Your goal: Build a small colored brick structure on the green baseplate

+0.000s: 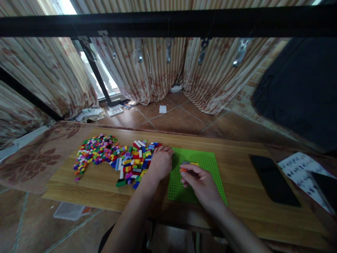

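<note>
A green studded baseplate (196,156) lies on the wooden table. My right hand (201,179) is over it, thumb and fingers pinched on a small orange brick (183,170). Just beyond those fingertips, a grey brick (186,162) and a yellow brick (195,163) sit on the plate, partly hidden. My left hand (162,161) rests at the right edge of a pile of larger mixed bricks (135,161), beside the plate's left edge. Its fingers are bent and point away from me; whatever lies beneath them is hidden.
Many small colourful bricks (97,149) are heaped at the table's left. A black flat device (273,180) lies on the right, near a printed sheet (302,172). A dark bar (168,26) crosses the top of the view. A clear plastic box (68,211) is on the floor.
</note>
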A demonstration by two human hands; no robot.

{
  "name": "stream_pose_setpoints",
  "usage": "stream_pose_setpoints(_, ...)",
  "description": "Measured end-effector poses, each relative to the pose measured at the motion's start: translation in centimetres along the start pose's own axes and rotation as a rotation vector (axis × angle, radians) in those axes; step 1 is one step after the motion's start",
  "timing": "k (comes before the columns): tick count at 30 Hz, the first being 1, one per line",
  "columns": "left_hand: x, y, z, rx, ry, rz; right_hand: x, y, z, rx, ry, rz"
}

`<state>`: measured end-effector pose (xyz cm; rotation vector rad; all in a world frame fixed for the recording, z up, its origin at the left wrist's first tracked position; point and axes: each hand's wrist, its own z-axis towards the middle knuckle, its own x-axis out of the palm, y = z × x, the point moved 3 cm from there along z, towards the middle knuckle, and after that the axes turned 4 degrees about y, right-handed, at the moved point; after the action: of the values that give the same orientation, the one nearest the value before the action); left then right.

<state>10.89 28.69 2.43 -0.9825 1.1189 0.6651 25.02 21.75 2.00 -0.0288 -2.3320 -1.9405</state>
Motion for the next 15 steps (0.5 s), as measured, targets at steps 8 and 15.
stream_pose_setpoints(8, -1.3, 0.1, -1.8, -0.013, 0.048, 0.034, -1.2, 0.7, 0.6, 0.055, -0.052, 0.021)
stream_pose_setpoints(15, -2.4, 0.4, -3.1, -0.02, 0.018, -0.082, -0.1, -0.8, 0.3, -0.023, 0.039, -0.123)
